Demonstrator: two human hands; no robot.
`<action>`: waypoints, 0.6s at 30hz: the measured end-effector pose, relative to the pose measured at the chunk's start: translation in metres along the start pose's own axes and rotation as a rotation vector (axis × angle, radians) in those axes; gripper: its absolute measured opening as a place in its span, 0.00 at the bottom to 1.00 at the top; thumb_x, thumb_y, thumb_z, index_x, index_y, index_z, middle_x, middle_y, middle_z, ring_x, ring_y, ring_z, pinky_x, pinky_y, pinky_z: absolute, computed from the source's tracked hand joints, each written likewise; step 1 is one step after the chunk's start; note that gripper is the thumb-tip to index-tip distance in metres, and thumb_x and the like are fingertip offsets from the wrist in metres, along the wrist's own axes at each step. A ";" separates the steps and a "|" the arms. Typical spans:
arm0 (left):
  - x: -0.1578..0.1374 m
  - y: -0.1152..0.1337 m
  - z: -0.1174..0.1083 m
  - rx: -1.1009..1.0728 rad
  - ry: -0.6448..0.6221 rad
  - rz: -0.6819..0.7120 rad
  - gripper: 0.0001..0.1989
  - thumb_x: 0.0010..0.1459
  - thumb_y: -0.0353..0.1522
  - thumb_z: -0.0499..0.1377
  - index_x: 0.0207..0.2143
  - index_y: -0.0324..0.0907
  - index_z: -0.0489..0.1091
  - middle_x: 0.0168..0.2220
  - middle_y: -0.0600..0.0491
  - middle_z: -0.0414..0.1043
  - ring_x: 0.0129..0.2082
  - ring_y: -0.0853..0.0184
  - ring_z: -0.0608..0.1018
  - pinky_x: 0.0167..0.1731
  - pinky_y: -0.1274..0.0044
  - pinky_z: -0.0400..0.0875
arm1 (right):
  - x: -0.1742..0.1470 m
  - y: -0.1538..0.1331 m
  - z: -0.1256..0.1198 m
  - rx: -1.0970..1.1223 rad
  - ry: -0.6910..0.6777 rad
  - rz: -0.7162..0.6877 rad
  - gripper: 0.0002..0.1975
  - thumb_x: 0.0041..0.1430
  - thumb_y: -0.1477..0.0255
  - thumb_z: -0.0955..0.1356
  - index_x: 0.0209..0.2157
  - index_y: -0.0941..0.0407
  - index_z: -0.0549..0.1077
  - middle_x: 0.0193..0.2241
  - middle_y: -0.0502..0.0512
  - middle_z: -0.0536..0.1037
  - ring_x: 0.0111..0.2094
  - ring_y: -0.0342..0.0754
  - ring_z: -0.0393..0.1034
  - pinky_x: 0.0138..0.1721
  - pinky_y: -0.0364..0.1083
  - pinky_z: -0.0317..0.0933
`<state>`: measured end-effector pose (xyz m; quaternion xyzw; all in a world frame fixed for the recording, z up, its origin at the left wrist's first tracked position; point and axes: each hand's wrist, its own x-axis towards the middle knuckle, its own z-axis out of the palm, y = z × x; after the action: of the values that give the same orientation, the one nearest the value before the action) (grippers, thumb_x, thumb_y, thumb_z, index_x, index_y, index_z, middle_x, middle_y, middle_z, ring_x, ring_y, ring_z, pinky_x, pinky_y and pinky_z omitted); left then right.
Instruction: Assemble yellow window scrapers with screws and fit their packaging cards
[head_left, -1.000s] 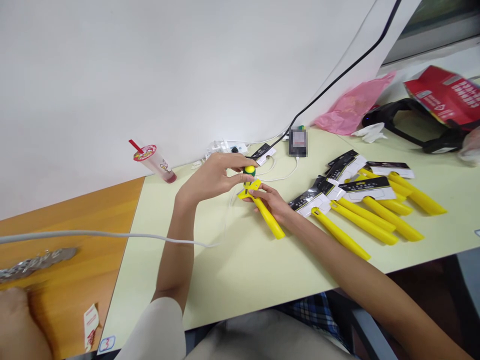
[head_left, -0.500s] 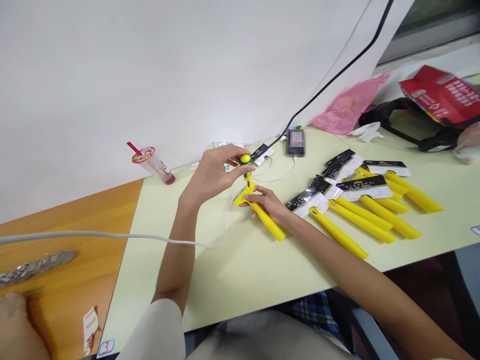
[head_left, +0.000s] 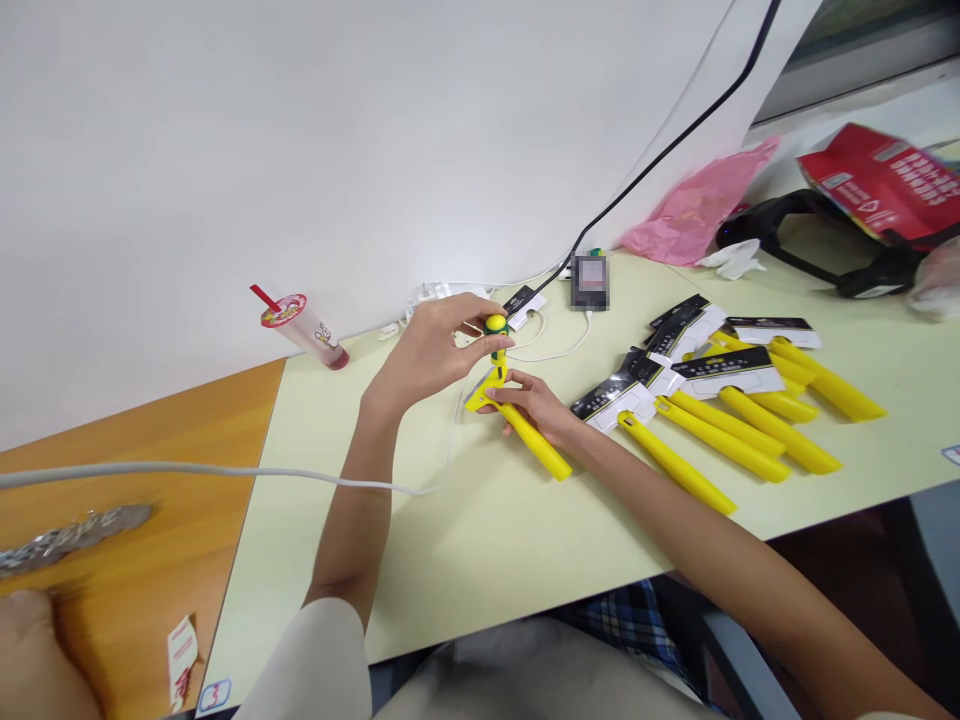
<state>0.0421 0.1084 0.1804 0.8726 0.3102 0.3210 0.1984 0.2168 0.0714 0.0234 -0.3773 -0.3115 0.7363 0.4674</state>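
My left hand (head_left: 446, 345) is closed round the handle of a green and yellow screwdriver (head_left: 496, 325), held upright. Its lower end meets the head of a yellow scraper (head_left: 534, 440); the tip itself is too small to make out. Below and to the right, my right hand (head_left: 534, 402) grips that scraper near its head, thumb on top. The scraper's handle slants down toward me. Right of my right hand lies a pile of more yellow scrapers (head_left: 679, 465), several with black and white cards (head_left: 727, 372) at their heads.
A lidded cup with a red straw (head_left: 307, 330) stands by the wall at left. A white cable (head_left: 300, 475) crosses over my left forearm. Behind my hands are a small dark device (head_left: 590, 282) and cords. A pink bag (head_left: 694, 215) and a black-framed object (head_left: 810, 245) lie at the back right.
The screwdriver handle stands slightly farther right and straighter over the scraper head, with my left hand shifted slightly with it. My right hand keeps its hold on the scraper.
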 end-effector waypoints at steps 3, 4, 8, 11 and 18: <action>0.000 0.000 -0.001 0.002 0.004 0.008 0.17 0.71 0.48 0.66 0.47 0.45 0.81 0.48 0.47 0.85 0.44 0.61 0.85 0.49 0.68 0.84 | 0.000 0.000 0.000 -0.006 0.004 -0.002 0.21 0.51 0.69 0.83 0.40 0.52 0.72 0.44 0.60 0.89 0.45 0.63 0.89 0.18 0.43 0.77; 0.000 0.000 -0.001 0.004 0.004 0.008 0.17 0.71 0.48 0.66 0.47 0.45 0.81 0.48 0.47 0.85 0.44 0.61 0.85 0.49 0.68 0.84 | 0.000 0.000 0.000 -0.008 0.004 -0.001 0.21 0.51 0.69 0.83 0.40 0.52 0.72 0.45 0.60 0.89 0.46 0.63 0.89 0.18 0.44 0.77; 0.000 -0.001 0.000 -0.002 0.013 0.020 0.17 0.70 0.48 0.67 0.46 0.44 0.81 0.47 0.48 0.85 0.43 0.61 0.85 0.48 0.69 0.84 | 0.001 0.001 -0.002 -0.013 0.002 0.006 0.21 0.52 0.69 0.83 0.41 0.52 0.72 0.45 0.62 0.89 0.47 0.64 0.89 0.19 0.44 0.77; 0.000 -0.003 0.001 -0.009 0.018 0.035 0.16 0.70 0.48 0.67 0.45 0.44 0.81 0.47 0.48 0.85 0.42 0.62 0.85 0.48 0.69 0.84 | 0.002 0.002 -0.003 -0.014 -0.002 0.010 0.22 0.52 0.70 0.83 0.41 0.52 0.72 0.45 0.61 0.89 0.47 0.64 0.89 0.19 0.44 0.77; 0.000 -0.006 0.002 0.013 0.012 0.057 0.15 0.71 0.46 0.67 0.46 0.45 0.81 0.47 0.48 0.85 0.43 0.62 0.85 0.47 0.69 0.83 | 0.004 0.003 -0.004 -0.022 -0.016 0.016 0.20 0.52 0.70 0.83 0.41 0.53 0.73 0.45 0.61 0.89 0.44 0.62 0.89 0.19 0.43 0.77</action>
<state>0.0410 0.1127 0.1763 0.8804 0.2887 0.3297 0.1816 0.2179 0.0740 0.0178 -0.3788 -0.3203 0.7396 0.4549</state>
